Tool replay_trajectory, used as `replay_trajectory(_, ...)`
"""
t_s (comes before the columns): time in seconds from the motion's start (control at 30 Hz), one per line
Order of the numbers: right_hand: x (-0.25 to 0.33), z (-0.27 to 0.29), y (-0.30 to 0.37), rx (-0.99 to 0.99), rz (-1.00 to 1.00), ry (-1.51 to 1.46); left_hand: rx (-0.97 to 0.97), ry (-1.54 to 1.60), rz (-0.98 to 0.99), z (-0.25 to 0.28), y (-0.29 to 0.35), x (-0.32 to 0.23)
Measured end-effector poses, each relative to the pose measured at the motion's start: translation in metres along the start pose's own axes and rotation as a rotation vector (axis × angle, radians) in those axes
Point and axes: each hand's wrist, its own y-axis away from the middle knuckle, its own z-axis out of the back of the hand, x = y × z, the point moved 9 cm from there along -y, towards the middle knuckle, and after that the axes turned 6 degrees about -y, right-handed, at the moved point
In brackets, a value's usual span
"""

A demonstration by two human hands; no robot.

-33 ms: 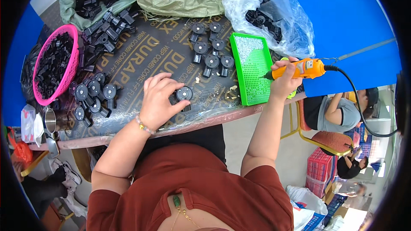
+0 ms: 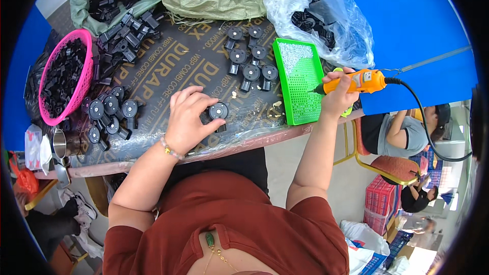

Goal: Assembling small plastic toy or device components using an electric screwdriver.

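My left hand (image 2: pixel 189 118) is closed round the edge of a round black plastic part (image 2: pixel 219 110) with a pale dot at its centre, holding it on the table top. An orange electric screwdriver (image 2: pixel 368 81) is gripped in my right hand (image 2: pixel 336 99). Its dark tip points left, over the green perforated tray (image 2: pixel 299 120). Small silvery screws (image 2: pixel 295 53) fill the far end of that tray and lie thinly across the rest. Left of the tray stand several black parts (image 2: pixel 251 72) of the same kind. Another group of them (image 2: pixel 111 106) sits to the left of my left hand.
A pink basket (image 2: pixel 90 66) of small black pieces leans at the left, beside loose black fittings (image 2: pixel 125 35). Woven sacks (image 2: pixel 178 0) and a clear plastic bag (image 2: pixel 351 30) of black parts line the back. The screwdriver's cord (image 2: pixel 423 107) loops right. Co-workers sit beyond.
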Motion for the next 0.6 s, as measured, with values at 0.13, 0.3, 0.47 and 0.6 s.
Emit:
replay_trajectory(0.13, -0.0085, 0.0084, -0.0003, -0.009, 0.007, -0.019, 0.006, -0.012, 0.002, -0.0002, -0.0005, 0.0007)
replay_trajectory(0.3, -0.0086, 0.0067, 0.0019, 0.014, 0.011, -0.028, 0.015, -0.024, 0.006, 0.0004, -0.0002, 0.0004)
replay_trajectory(0.47, -0.0075, 0.0046, 0.0032, 0.026, 0.026, -0.009, 0.012, -0.021, 0.002, 0.0003, -0.0002, -0.0012)
replay_trajectory(0.6, -0.0047, 0.0040, 0.0011, 0.015, 0.014, -0.007, 0.019, -0.041, -0.005, 0.0017, 0.0007, -0.0018)
